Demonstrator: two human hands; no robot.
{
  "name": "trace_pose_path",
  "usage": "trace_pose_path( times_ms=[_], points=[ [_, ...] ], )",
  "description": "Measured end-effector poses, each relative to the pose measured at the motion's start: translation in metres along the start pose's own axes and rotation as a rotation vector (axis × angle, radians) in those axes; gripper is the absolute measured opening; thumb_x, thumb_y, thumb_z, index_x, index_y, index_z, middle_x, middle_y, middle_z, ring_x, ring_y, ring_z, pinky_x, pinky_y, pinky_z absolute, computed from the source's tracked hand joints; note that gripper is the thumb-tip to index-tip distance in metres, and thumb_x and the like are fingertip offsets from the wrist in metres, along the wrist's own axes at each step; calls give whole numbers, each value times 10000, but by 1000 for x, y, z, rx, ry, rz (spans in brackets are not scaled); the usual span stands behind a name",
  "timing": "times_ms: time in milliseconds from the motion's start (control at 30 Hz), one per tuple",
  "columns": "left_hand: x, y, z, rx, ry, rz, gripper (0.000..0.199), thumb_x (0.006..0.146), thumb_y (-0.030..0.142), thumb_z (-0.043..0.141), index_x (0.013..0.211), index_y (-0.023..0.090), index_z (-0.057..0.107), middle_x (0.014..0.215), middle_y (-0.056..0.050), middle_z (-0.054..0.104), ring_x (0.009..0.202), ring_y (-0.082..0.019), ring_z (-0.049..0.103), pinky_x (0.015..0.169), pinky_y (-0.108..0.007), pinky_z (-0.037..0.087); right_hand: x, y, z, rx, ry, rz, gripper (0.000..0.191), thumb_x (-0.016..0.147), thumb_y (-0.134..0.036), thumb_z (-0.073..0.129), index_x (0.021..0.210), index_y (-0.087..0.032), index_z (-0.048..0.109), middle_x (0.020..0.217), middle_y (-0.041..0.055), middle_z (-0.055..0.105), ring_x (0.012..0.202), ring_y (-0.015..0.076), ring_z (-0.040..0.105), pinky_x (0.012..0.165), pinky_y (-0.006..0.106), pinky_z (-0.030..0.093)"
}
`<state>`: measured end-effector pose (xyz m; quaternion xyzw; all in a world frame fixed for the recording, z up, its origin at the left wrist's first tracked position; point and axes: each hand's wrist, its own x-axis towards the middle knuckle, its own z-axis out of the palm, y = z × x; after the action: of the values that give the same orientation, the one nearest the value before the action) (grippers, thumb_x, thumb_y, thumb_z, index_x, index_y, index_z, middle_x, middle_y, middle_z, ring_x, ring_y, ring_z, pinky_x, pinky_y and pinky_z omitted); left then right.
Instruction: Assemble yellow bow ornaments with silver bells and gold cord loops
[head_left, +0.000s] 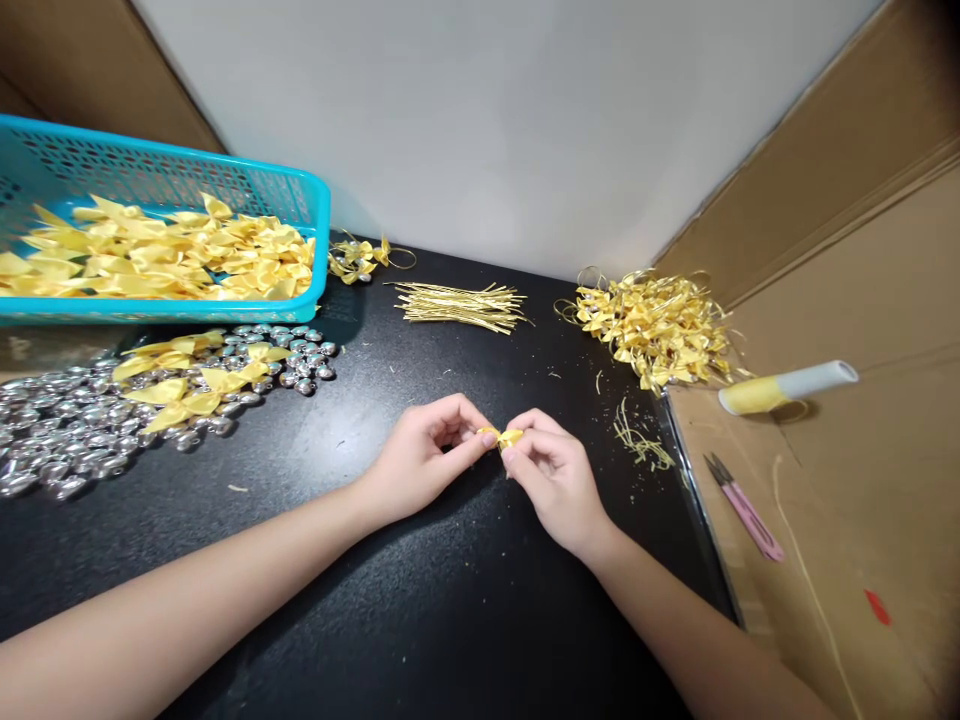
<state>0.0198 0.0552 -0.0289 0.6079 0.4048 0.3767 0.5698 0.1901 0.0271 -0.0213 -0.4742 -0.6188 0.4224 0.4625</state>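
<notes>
A small yellow ribbon bow [511,438] is pinched between my two hands above the black table. My left hand [426,452] grips its left end between thumb and forefinger. On the other side, my right hand [553,475] has thumb and fingers closed on the bow's right part. Whatever lies behind the fingertips is hidden. Beyond my hands rests a bundle of gold cords [461,307]. To the left, several yellow bows [172,398] lie on a spread of silver beads [71,425].
A turquoise basket [319,235] of yellow bows stands back left. A pile of corded bows [652,325] sits back right, with cord scraps [641,440] nearer. On cardboard at right lie pink thread snips [746,510] and a ribbon roll [787,388]. A white wall [487,120] closes the back.
</notes>
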Motion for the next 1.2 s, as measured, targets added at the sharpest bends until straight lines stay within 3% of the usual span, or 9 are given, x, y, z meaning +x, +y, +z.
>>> trace_pose_path(
  times_ms=[167,500,733,867,1067,1200],
  points=[
    [-1,-1,1,25,2,41,151,827,289,675,819,147,625,703,-9,634,615,-105,559,589,-221,464,0,0,0,24,16,8,294,812,-189,576,524,-189,520,757,20,551,701,139,560,641,272,473],
    [0,1,1,-55,9,-34,144,781,259,719,759,135,651,671,-10,657,589,-94,547,562,-206,439,0,0,0,51,18,-3,281,811,-174,585,534,-186,533,778,21,550,701,136,559,643,275,470],
    [-1,-2,1,0,19,32,138,802,252,706,757,134,650,730,-44,697,628,-119,600,592,-230,486,0,1,1,43,20,-4,284,810,-178,588,531,-184,531,785,21,541,691,135,549,638,278,462],
    [-2,-4,0,124,27,132,120,833,234,675,766,136,659,751,-60,709,658,-144,638,601,-250,508,0,1,1,30,23,-9,276,804,-158,589,535,-181,536,789,21,539,700,134,550,644,277,456],
    [-2,-4,-4,369,59,460,104,839,116,647,740,141,634,724,-31,700,647,-117,645,605,-214,511,-1,1,2,27,24,24,268,807,-149,593,547,-177,533,806,19,535,718,129,549,667,271,453],
    [-2,-4,-4,460,82,607,84,829,80,660,780,141,632,755,-27,714,675,-106,675,624,-183,524,-2,1,3,6,28,15,255,820,-152,594,572,-179,543,820,19,535,727,130,552,682,275,457]
  ],
)
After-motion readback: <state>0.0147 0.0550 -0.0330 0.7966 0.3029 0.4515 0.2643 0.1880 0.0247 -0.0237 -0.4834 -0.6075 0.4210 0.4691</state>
